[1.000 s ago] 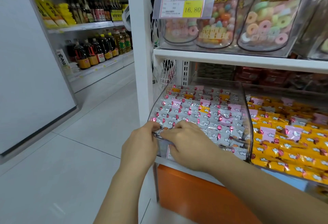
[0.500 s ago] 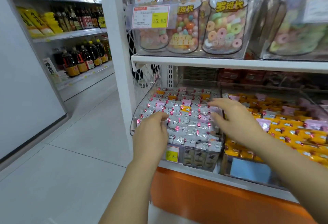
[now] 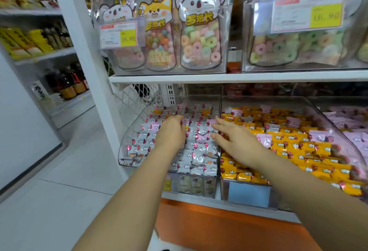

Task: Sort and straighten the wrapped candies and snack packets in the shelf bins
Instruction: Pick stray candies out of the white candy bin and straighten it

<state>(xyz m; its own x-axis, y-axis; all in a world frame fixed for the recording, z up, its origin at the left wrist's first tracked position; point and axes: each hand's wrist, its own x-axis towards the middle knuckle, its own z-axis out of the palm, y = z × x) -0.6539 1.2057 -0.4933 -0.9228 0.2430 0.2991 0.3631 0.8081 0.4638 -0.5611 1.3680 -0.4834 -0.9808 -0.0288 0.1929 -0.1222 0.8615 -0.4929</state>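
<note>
Many silver candies [image 3: 196, 162] lie under left hand [image 3: 172, 133] and right hand [image 3: 236, 141].

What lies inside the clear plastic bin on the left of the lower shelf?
Silver-white wrapped candies fill it, with some pink packets and orange packets among them. The left hand and right hand cover part; deeper layers are hidden.

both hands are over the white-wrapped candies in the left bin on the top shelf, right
Not the top shelf. The head view shows the left hand and right hand over the white-wrapped candies in the left bin on the lower shelf, beneath the gummy-ring bags.
</note>
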